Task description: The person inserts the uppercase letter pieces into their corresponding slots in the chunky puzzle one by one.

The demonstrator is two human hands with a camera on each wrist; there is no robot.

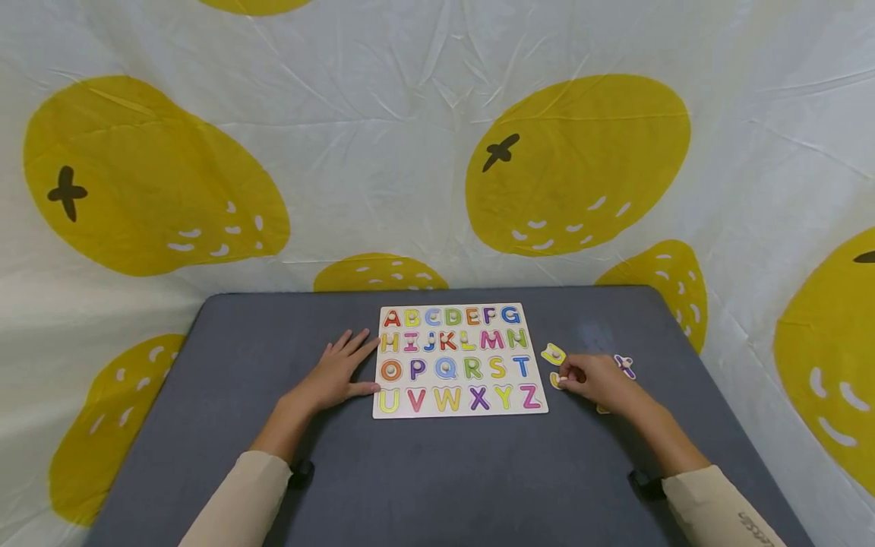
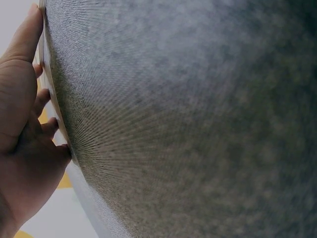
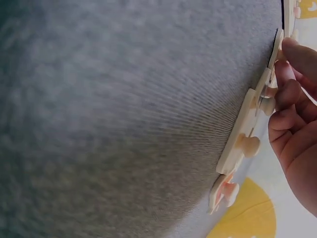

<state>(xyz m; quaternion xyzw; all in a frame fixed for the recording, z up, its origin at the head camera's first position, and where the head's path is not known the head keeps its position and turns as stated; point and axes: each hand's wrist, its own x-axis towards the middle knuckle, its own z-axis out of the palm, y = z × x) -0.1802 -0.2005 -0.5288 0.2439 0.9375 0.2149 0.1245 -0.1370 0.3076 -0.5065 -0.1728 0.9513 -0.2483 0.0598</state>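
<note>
A wooden alphabet puzzle board (image 1: 461, 418) lies on the dark table, with coloured letters in four rows from A to Z. My left hand (image 1: 335, 373) rests at its left edge with fingers and thumb spread; the left wrist view shows the fingertips (image 2: 34, 15) along that edge. To the right of the board, my right hand (image 1: 598, 380) pinches a small yellow-edged letter piece (image 1: 555, 381) low over the table. Its letter is partly hidden by the fingers. Close behind it sits another yellow letter piece (image 1: 553, 354). Thumb and curled fingers meet at the pieces in the right wrist view.
A purple letter piece (image 1: 625, 367) lies beyond the right hand, and a further piece (image 1: 602, 409) shows partly under the wrist. Knobbed wooden pieces (image 3: 235, 144) stand in a line in the right wrist view. A lemon-print curtain (image 1: 383, 152) hangs behind the grey table (image 1: 437, 486).
</note>
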